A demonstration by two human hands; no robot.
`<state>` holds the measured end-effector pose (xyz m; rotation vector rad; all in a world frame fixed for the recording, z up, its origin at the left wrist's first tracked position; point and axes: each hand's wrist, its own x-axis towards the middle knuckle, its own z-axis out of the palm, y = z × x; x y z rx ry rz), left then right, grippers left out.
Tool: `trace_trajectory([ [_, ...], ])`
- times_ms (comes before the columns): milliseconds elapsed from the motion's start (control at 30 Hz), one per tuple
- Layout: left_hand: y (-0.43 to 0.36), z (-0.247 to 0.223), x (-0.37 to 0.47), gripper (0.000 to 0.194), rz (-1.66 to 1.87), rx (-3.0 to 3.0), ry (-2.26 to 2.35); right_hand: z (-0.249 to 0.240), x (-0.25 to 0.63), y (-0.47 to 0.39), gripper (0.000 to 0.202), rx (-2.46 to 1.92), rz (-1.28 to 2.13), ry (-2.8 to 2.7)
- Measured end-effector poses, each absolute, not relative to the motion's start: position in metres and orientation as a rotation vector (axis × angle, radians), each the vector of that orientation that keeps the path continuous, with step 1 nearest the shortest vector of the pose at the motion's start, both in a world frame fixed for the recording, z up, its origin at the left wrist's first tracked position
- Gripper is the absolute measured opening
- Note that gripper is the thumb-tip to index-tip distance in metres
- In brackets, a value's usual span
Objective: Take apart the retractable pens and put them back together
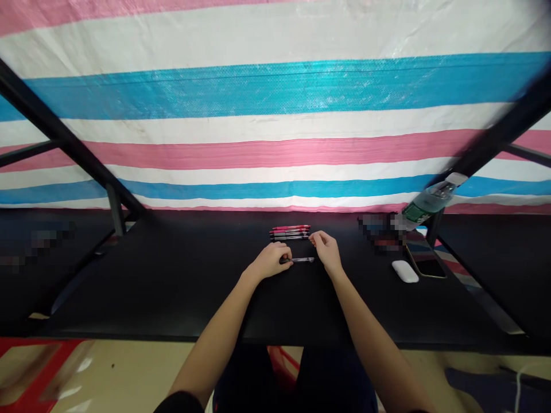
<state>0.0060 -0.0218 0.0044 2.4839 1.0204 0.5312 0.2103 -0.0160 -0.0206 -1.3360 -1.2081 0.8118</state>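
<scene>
Pen, single and slim with a silvery, see-through barrel, lies crosswise just on the near side of a row of pens, roughly parallel to it. The left hand pinches its left end between thumb and fingers; whether the pen rests on the tabletop or is slightly raised, one cannot tell. The right hand, fingers curled together, is just at the row's right end; the view does not show whether its fingertips touch or grip anything there.

The step in hand looks like handling this one pen apart from the others. As a judgement, the next move calls for a steady fingertip pinch, with the left knuckles kept from brushing the row just beyond them.

By count, there is one separate pen. The row seems to hold four, side by side: two reddish ones on its far side, two grey or dark ones on its near side, though they lie too close for certainty.

Well to the right of the row are one phone, one white rounded case and one green-labelled bottle. Behind the row hangs one striped sheet, and two sloping black bars flank it.
</scene>
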Motion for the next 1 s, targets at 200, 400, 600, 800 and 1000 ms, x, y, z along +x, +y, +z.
trace_trajectory([
  [200, -0.026, 0.006, 0.007, 0.008, 0.525, 2.451, 1.021, -0.026, 0.21, -0.017, 0.022, -1.464, 0.576, -1.389],
  [400, -0.023, 0.007, 0.003, 0.013, 0.741, 2.337, 1.229, -0.034, 0.212, -0.014, 0.019, -1.55, 0.379, -1.459],
  [600, -0.017, 0.0, -0.005, 0.006, 0.934, 2.212, 1.729, -0.037, 0.211, -0.016, 0.026, -1.601, 0.318, -1.543],
  [800, -0.014, -0.009, -0.006, 0.007, 0.861, 2.225, 1.74, -0.038, 0.21, -0.015, 0.024, -1.565, 0.332, -1.568],
  [1000, -0.012, -0.011, -0.007, 0.019, 0.898, 2.167, 1.677, -0.039, 0.211, -0.014, 0.028, -1.501, 0.472, -1.512],
])
